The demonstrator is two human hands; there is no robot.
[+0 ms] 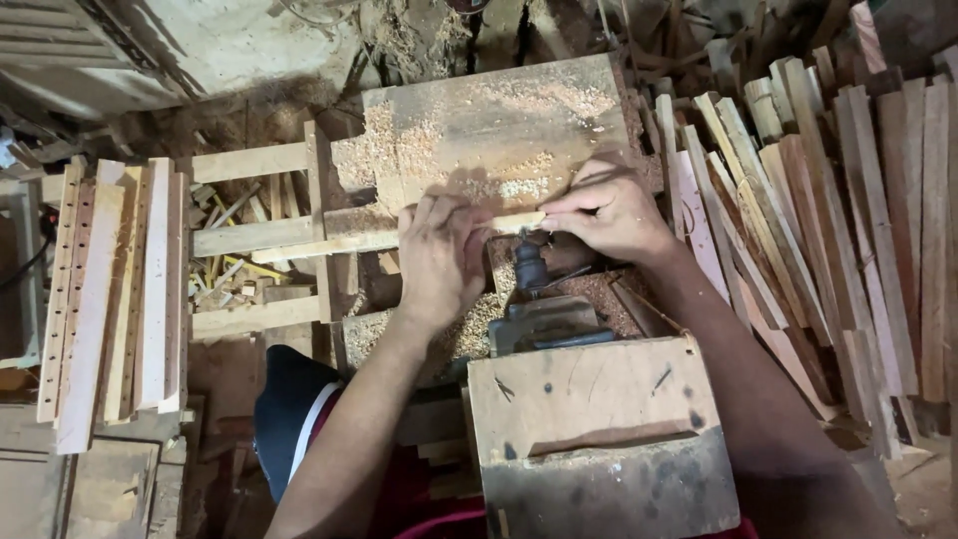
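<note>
A long thin wooden slat lies crosswise in front of me. My left hand grips it near its middle. My right hand pinches its right end. Just below the slat, between my hands, a dark drill chuck points up at the wood. The chuck belongs to a grey machine set behind a worn wooden box. Sawdust covers the wooden board beyond the slat.
A stack of slats with rows of holes lies at the left. Several plain slats lean in a pile at the right. A wooden frame with offcuts stands left of centre. My knee in dark cloth shows below.
</note>
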